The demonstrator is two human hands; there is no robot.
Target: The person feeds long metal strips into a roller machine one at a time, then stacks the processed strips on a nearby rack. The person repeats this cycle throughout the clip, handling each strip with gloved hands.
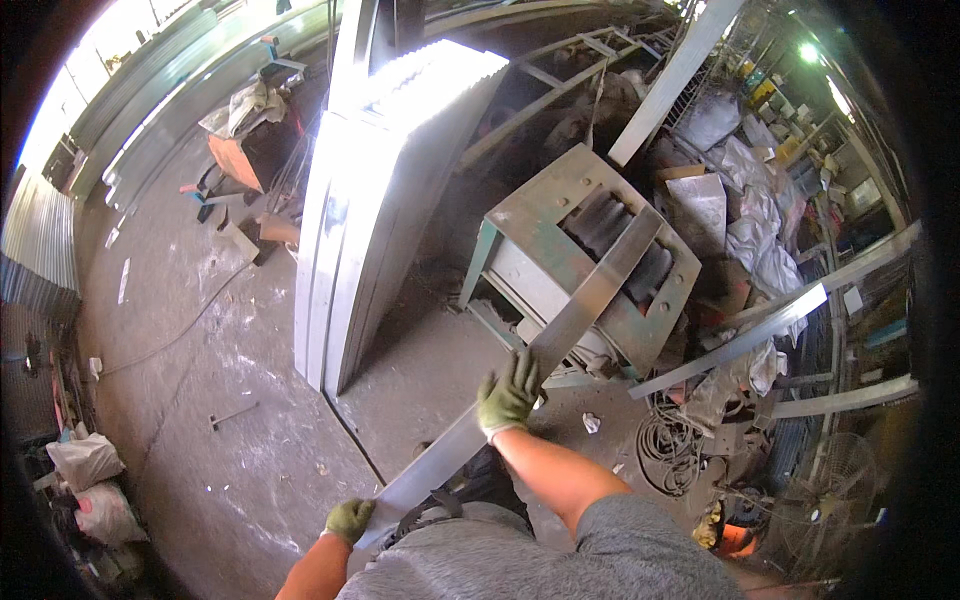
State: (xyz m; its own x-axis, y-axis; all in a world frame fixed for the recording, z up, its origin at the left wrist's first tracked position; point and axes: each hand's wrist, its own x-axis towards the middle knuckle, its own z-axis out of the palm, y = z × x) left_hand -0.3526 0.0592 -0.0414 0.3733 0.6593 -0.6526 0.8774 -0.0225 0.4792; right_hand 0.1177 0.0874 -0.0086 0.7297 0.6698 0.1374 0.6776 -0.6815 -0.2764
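Near the bottom of the view, the left hand [350, 520], in a green glove, has its fingers curled round the edge of a long, shiny metal strip [587, 300], close to its near end. Further up the same strip is the right hand [508, 390], in a green glove too. It is mostly open, with its fingers out nearly straight, and it rests on top of the metal. The strip slants up and to the right, from the person's body to the machine [545, 275]. Its far part goes over the black rollers [590, 225] in the top of the machine, but I cannot tell if it touches them. Left of the machine, a tall stack [345, 230] of shiny panels stands on the grey floor [220, 340]. A thin rod [237, 415] lies on the floor to the left. Off to the right are a coil of cable [668, 458] and a round fan [825, 490].
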